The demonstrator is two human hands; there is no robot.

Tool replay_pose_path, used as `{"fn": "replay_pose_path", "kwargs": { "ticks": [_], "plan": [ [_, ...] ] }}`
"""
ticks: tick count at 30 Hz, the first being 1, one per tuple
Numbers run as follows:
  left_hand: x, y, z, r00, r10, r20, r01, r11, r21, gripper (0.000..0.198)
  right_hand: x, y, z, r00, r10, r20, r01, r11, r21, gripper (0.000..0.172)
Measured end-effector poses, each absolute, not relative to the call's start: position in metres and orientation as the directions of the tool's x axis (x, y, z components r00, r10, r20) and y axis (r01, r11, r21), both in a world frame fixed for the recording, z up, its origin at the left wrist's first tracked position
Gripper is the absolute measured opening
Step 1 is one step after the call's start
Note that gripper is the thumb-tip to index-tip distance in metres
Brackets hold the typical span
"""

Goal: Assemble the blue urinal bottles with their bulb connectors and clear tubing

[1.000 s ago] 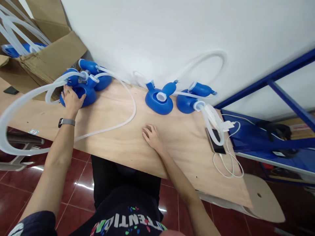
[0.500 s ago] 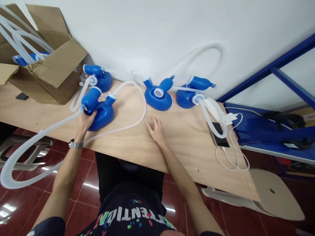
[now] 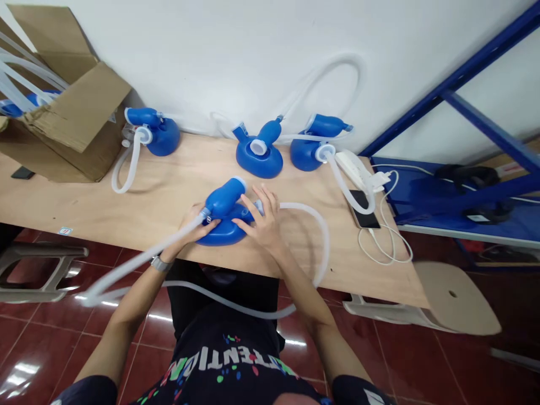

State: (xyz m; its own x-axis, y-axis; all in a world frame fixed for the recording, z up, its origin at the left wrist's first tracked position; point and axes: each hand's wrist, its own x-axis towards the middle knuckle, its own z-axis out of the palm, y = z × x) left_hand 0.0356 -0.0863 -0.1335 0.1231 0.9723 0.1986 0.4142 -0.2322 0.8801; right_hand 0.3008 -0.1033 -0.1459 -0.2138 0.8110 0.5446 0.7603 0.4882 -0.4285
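A blue plastic urinal bottle (image 3: 223,233) lies in front of me near the table's front edge. On top of it is a blue cylindrical part (image 3: 225,198). A long whitish hose (image 3: 143,255) runs from this part past the table edge, loops in front of my body and curves back to the bottle's neck. My left hand (image 3: 192,225) is closed around the bottle's left side, thumb in front, other fingers partly hidden. My right hand (image 3: 265,225) is at the neck on the right, fingers spread, thumb by the body.
Along the wall stand more blue bottles, one at left (image 3: 164,136), one in the middle (image 3: 257,157) and one at right (image 3: 304,154). A cardboard box (image 3: 80,112) with more hoses is at left. A phone (image 3: 363,209), power strip (image 3: 352,169) and cable are at right.
My left hand has carried the bottle rightward and toward me, in front of my body, with its hose trailing. My right hand has come to the bottle's neck. The view has shifted slightly.
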Motion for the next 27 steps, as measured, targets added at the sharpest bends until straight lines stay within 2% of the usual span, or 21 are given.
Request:
{"fn": "replay_pose_path", "kwargs": {
  "ticks": [2, 5, 6, 8, 11, 14, 16, 20, 22, 25, 27],
  "plan": [
    [0.055, -0.075, -0.135, 0.197, 0.957, 0.212, 0.388, -0.275, 0.88, 0.029, 0.305, -0.099, -0.129, -0.18, 0.832, 0.525, 0.754, 0.46, -0.469, 0.078],
    [0.073, -0.06, -0.136, 0.21, 0.959, 0.191, 0.359, -0.257, 0.897, 0.031, 0.319, -0.078, -0.111, -0.147, 0.876, 0.46, 0.732, 0.408, -0.545, 0.099],
    [0.076, -0.056, -0.137, 0.204, 0.961, 0.185, 0.364, -0.25, 0.897, 0.032, 0.324, -0.069, -0.107, -0.173, 0.882, 0.438, 0.716, 0.418, -0.559, 0.099],
    [0.081, -0.049, -0.138, 0.196, 0.962, 0.192, 0.396, -0.257, 0.882, 0.032, 0.33, -0.05, -0.102, -0.229, 0.887, 0.402, 0.683, 0.44, -0.583, 0.09],
    [0.085, -0.044, -0.139, 0.232, 0.94, 0.248, 0.465, -0.331, 0.821, 0.028, 0.329, -0.031, -0.103, -0.174, 0.922, 0.345, 0.668, 0.368, -0.647, 0.076],
    [0.084, -0.053, -0.134, 0.233, 0.909, 0.345, 0.526, -0.416, 0.741, 0.032, 0.324, -0.027, -0.108, -0.049, 0.939, 0.339, 0.673, 0.282, -0.684, 0.086],
    [0.082, -0.072, -0.128, 0.197, 0.903, 0.382, 0.535, -0.426, 0.73, 0.036, 0.323, -0.029, -0.11, 0.004, 0.929, 0.369, 0.689, 0.265, -0.675, 0.094],
    [0.076, -0.115, -0.106, 0.187, 0.945, 0.267, 0.439, -0.324, 0.838, 0.02, 0.329, -0.029, -0.11, 0.03, 0.919, 0.393, 0.713, 0.255, -0.653, 0.095],
    [0.074, -0.121, -0.092, 0.192, 0.942, 0.276, 0.442, -0.334, 0.832, 0.022, 0.335, -0.027, -0.11, 0.063, 0.91, 0.411, 0.725, 0.242, -0.645, 0.092],
    [0.074, -0.101, -0.073, 0.165, 0.899, 0.406, 0.537, -0.428, 0.727, 0.035, 0.34, -0.024, -0.112, 0.119, 0.884, 0.452, 0.736, 0.227, -0.638, 0.088],
    [0.073, -0.076, -0.068, 0.223, 0.876, 0.428, 0.621, -0.466, 0.63, 0.043, 0.342, -0.022, -0.114, 0.137, 0.868, 0.477, 0.752, 0.222, -0.62, 0.085]
  ]
}}
